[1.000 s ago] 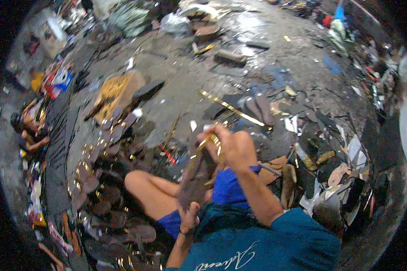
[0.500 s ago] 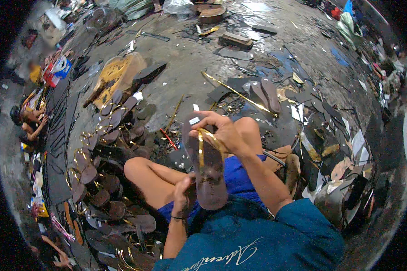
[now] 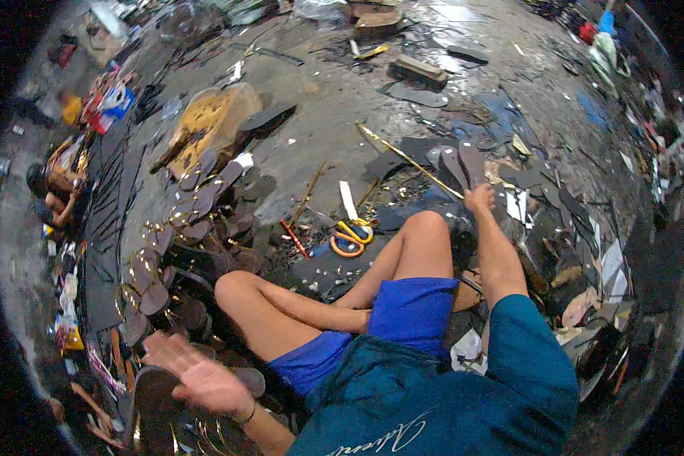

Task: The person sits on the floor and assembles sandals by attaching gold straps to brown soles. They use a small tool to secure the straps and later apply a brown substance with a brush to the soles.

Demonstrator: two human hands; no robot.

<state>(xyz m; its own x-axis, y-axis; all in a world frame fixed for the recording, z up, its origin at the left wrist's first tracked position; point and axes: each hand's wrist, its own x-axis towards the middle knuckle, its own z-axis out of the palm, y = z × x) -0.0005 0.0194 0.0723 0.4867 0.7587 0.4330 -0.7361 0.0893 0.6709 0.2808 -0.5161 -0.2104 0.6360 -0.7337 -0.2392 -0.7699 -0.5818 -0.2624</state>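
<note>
Brown soles (image 3: pixel 473 162), flat, elongated, right hand (image 3: pixel 479 199) at their ends, grip I can't tell, left hand (image 3: pixel 209 381) apart, blurred, spread

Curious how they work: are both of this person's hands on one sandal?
No, the left hand is by the sandal pile, the right hand at brown soles.

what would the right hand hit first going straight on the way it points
Most likely the brown sandal soles just beyond the right hand; it may already touch them, depth being unclear.
</note>
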